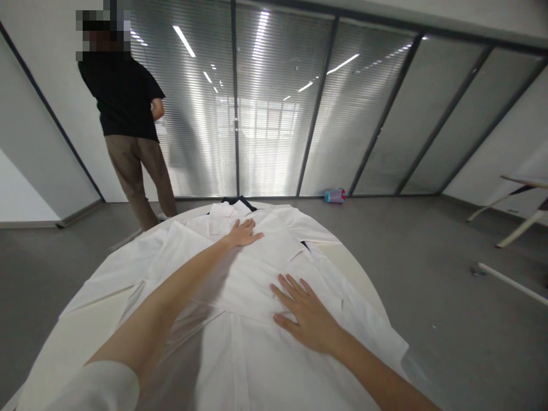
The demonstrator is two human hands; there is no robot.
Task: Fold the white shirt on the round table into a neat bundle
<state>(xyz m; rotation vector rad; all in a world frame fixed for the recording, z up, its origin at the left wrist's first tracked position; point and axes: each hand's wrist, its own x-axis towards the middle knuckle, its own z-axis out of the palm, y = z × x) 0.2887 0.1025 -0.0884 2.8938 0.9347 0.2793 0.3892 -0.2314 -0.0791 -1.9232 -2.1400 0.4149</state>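
A white shirt (pixel 252 279) lies spread over a round, pale table (pixel 88 319), its sleeves reaching out to both sides and its collar end at the far side. My left hand (pixel 243 233) rests on the cloth near the collar, fingers stretched out. Closer to me and further right, my right hand (pixel 302 314) lies flat on the shirt with its fingers spread. Neither hand grips anything. A dark piece of cloth (pixel 240 201) shows at the far edge, partly under the white fabric.
A person (pixel 124 103) in a black top stands beyond the table at the left, by a glass partition (pixel 274 114) with blinds. A blue and pink bin-like object (pixel 334 196) lies on the floor. Table legs (pixel 520 228) stand at the right.
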